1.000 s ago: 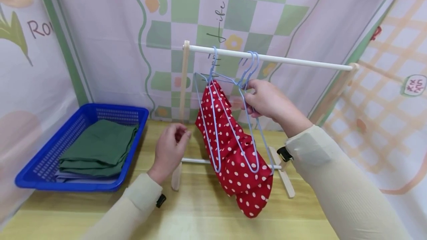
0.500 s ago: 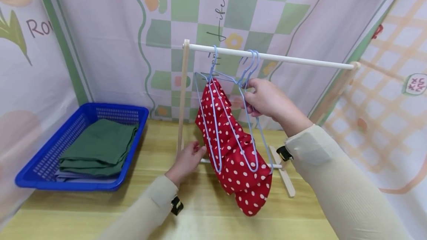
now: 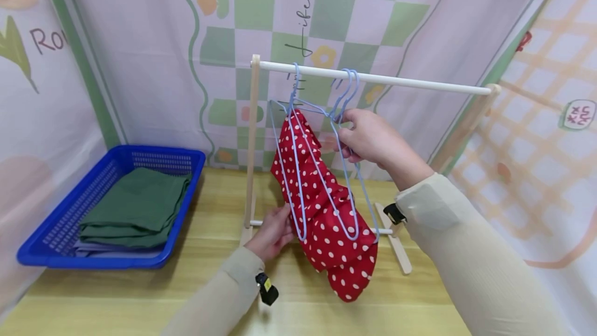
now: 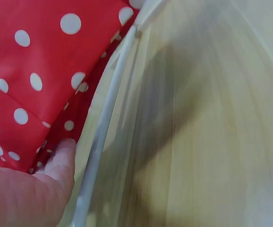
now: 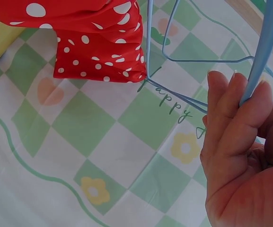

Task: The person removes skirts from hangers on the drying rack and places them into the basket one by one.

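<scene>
A red polka-dot cloth (image 3: pixel 342 253) hangs bunched among blue wire hangers (image 3: pixel 294 102), tilted down to the right. Which hanger bears it I cannot tell. My left hand (image 3: pixel 275 232) is at the cloth's lower left edge. In the left wrist view, the fabric runs between the thumb side and a finger (image 4: pixel 63 163) that lies behind it. Just below the rod, my right hand (image 3: pixel 368 139) pinches a hanger near its neck; the blue wire (image 5: pixel 264 47) passes between fingers and thumb in the right wrist view. Some right fingers are hidden in the head view.
The hangers hook over the white rod (image 3: pixel 415 83) of a small wooden rack (image 3: pixel 252 144), whose lower bar (image 4: pixel 93 161) runs near the table. At left, a blue basket (image 3: pixel 186 206) holds a folded green cloth (image 3: pixel 135 206) over a pale one. Printed curtains (image 3: pixel 149 66) stand close behind.
My left hand has moved right, from beside the rack's left post to the edge of the polka-dot cloth. The right hand keeps its hold at the hanger neck.
</scene>
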{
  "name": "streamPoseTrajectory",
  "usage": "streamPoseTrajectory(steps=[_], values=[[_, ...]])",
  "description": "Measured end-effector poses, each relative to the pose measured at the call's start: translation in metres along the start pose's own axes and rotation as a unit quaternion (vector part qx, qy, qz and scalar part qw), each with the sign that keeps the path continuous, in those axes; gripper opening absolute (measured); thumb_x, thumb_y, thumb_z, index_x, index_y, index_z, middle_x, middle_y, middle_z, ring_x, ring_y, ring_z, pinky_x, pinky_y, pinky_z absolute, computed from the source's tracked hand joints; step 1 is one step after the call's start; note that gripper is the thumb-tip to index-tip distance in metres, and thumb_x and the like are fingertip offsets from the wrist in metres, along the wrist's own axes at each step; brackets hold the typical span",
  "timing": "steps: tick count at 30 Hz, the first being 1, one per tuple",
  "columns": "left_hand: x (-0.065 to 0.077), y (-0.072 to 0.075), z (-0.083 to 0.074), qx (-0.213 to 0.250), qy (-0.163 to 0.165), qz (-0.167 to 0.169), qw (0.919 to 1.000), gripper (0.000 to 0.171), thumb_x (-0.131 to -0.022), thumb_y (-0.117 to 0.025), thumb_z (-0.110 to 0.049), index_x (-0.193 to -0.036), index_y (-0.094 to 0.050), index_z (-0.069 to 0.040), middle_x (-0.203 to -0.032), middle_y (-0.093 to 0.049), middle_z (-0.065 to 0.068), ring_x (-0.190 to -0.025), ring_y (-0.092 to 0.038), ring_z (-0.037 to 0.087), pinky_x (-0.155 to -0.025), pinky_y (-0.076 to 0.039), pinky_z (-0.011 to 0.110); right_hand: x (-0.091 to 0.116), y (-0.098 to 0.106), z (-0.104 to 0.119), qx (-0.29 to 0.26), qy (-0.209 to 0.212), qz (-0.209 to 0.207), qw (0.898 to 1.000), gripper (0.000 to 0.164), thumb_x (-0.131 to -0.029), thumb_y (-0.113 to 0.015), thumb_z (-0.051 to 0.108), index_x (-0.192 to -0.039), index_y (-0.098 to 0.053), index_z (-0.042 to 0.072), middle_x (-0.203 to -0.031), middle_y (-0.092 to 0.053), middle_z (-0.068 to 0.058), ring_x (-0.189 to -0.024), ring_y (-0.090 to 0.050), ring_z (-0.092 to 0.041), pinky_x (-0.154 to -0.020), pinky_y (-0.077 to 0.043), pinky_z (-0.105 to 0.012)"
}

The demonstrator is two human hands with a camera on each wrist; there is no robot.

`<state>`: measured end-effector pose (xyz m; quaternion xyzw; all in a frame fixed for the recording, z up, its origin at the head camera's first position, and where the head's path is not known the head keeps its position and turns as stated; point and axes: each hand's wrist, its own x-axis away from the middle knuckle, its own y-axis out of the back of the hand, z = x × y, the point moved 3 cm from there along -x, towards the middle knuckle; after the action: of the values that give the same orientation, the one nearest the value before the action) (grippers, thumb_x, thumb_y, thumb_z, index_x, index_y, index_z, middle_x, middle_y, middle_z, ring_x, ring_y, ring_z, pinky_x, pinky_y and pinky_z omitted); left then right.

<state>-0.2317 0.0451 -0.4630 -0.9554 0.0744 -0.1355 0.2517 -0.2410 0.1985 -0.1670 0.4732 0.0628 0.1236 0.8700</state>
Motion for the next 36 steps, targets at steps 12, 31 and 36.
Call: streamPoseTrajectory(steps=[12,31,36], values=[[0.0,0.001,0.004,0.075,-0.004,0.001,0.9972,0.043,-0.114,-0.042,-0.034,-0.142,-0.046,-0.001,-0.118,-0.073,0.005,-0.101,-0.071,0.011,-0.089,-0.06,0.028,0.0,0.0,0.001,-0.008,0.001,-0.002,1.0,0.039,-0.106,-0.048,0.011,-0.144,-0.049,0.001,-0.082,-0.071,-0.01,-0.066,-0.066,-0.017,-0.062,-0.06,-0.027],[-0.001,0.008,-0.008,0.127,0.011,-0.084,0.9884,0.065,-0.102,-0.056,-0.062,-0.148,-0.05,-0.016,-0.142,-0.062,0.007,-0.127,-0.062,0.022,-0.11,-0.05,0.04,-0.002,0.002,0.001,-0.019,-0.012,-0.013,1.0,0.047,-0.103,-0.052,0.01,-0.148,-0.046,-0.001,-0.088,-0.071,-0.013,-0.066,-0.067,-0.017,-0.063,-0.061,-0.03],[0.0,0.01,-0.011,0.095,0.014,-0.097,0.9907,0.065,-0.101,-0.053,-0.066,-0.146,-0.051,-0.02,-0.139,-0.062,0.005,-0.125,-0.062,0.02,-0.106,-0.052,0.039,-0.004,0.001,0.001,-0.021,-0.01,-0.015,1.0,0.041,-0.105,-0.051,0.014,-0.143,-0.05,-0.001,-0.089,-0.072,-0.013,-0.065,-0.067,-0.017,-0.062,-0.061,-0.029]])
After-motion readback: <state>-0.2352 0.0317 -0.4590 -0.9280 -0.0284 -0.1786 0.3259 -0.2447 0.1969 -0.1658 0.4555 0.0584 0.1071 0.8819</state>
